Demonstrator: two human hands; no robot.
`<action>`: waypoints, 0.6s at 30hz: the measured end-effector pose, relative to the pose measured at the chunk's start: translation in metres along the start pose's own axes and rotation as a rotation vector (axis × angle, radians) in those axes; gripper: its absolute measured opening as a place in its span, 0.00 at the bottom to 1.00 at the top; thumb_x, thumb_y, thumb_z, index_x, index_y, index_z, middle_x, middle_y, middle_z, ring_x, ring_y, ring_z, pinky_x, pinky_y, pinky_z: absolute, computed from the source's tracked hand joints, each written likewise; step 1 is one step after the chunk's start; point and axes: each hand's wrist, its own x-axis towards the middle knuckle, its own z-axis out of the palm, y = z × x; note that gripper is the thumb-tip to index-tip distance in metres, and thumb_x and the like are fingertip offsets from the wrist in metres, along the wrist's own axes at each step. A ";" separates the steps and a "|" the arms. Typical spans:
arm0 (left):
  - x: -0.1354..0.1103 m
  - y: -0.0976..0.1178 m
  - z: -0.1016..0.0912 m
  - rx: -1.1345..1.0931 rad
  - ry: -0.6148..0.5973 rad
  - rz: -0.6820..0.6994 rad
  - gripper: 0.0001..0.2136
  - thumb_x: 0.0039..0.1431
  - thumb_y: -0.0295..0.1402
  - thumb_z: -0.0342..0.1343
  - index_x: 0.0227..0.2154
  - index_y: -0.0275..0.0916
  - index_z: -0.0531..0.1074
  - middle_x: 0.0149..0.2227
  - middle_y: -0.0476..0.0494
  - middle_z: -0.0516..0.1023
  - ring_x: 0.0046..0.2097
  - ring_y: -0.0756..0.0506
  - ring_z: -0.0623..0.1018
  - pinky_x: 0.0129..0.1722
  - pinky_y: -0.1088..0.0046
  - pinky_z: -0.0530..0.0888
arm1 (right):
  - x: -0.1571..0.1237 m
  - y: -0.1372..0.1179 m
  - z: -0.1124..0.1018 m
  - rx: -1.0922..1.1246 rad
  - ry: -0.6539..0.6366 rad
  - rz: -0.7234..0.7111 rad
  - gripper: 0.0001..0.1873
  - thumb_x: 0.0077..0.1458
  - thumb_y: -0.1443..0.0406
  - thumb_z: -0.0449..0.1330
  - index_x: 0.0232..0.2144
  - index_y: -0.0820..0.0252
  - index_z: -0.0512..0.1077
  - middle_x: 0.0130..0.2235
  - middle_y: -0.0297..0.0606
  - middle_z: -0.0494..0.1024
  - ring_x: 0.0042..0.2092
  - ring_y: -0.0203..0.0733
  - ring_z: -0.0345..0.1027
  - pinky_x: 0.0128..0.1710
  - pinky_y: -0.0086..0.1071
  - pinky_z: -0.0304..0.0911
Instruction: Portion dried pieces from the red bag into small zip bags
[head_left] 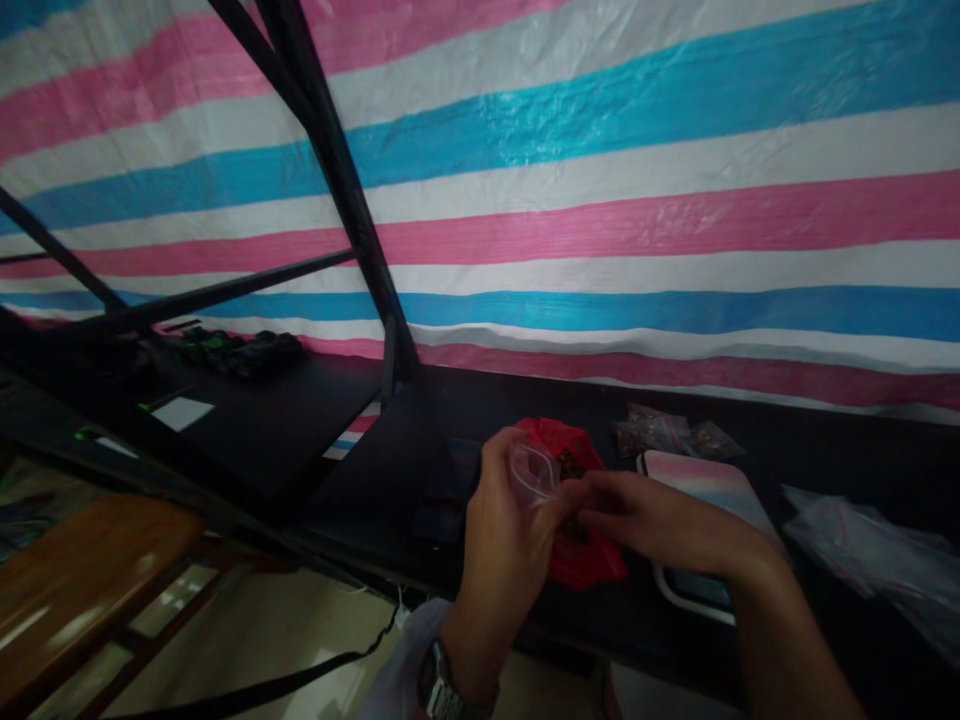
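Note:
My left hand (504, 520), with a metal watch on its wrist, is closed around a small clear plastic bag (531, 468) whose mouth gapes open. My right hand (626, 510) reaches in from the right, its fingers pinched close to the bag and above a red plastic bag (559, 436). Small brownish pieces (570, 465) show inside the red bag, which lies spread on the black table (420, 420). Whatever the right fingertips hold is too small and dark to make out.
A tray-like item with a glossy, reflecting face (712, 480) lies right of the red bag. Behind it are filled small bags (652, 430); clear bags (862, 540) lie far right. A black metal frame (337, 190) rises at left, near a wooden stool (90, 570).

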 end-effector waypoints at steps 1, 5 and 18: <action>0.002 -0.006 0.000 0.058 -0.063 -0.031 0.21 0.64 0.40 0.66 0.55 0.46 0.66 0.41 0.48 0.79 0.39 0.46 0.80 0.39 0.71 0.75 | 0.001 0.001 -0.002 0.013 0.020 -0.006 0.10 0.62 0.57 0.63 0.39 0.56 0.78 0.35 0.36 0.83 0.35 0.43 0.77 0.34 0.33 0.69; 0.004 -0.030 0.001 0.194 -0.123 -0.041 0.14 0.66 0.39 0.64 0.52 0.45 0.72 0.45 0.45 0.82 0.45 0.42 0.82 0.46 0.66 0.76 | 0.005 0.003 -0.011 0.080 0.238 -0.073 0.14 0.63 0.53 0.60 0.41 0.56 0.77 0.40 0.40 0.84 0.41 0.45 0.79 0.43 0.37 0.72; 0.000 -0.033 0.024 0.137 -0.141 -0.326 0.22 0.63 0.34 0.62 0.59 0.42 0.68 0.55 0.34 0.82 0.56 0.33 0.82 0.55 0.52 0.75 | 0.016 -0.038 0.016 -0.004 0.462 -0.185 0.10 0.56 0.67 0.68 0.41 0.52 0.78 0.42 0.34 0.84 0.44 0.44 0.79 0.48 0.39 0.70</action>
